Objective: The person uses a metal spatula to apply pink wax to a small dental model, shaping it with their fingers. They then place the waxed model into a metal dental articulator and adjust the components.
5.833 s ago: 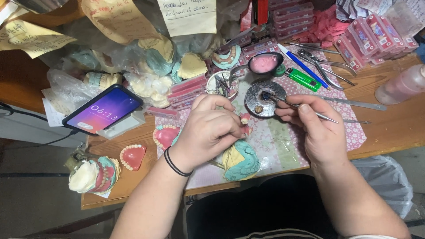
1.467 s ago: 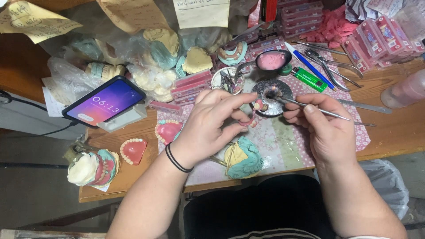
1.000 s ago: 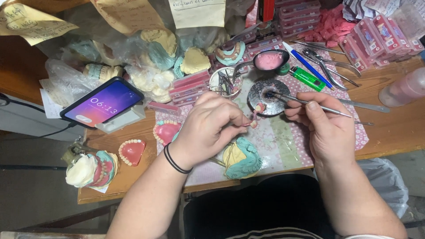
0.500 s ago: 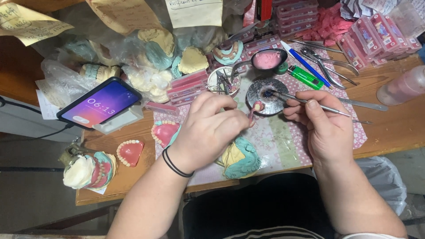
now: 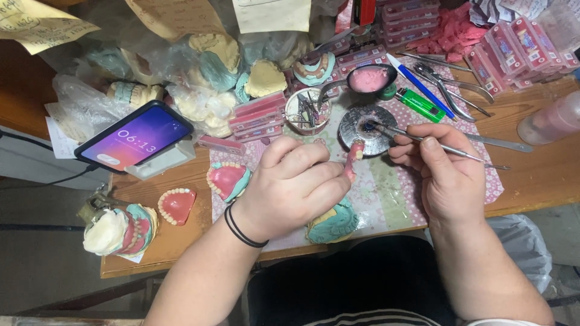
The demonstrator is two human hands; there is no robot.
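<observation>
Just above the patterned mat, the left hand [image 5: 290,187] closes around a pink denture piece [image 5: 352,160] — its tip pointing up toward the round metal dish [image 5: 368,130] — while the right hand [image 5: 450,175] pinches a thin metal tool [image 5: 423,140] whose long axis slants left into that dish.

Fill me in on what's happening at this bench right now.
A person sits at a cluttered wooden table making dentures. The left hand grips a pink denture piece. The right hand holds a thin metal tool, its tip resting in a small round metal dish. A phone and plaster jaw models lie to the left.
</observation>
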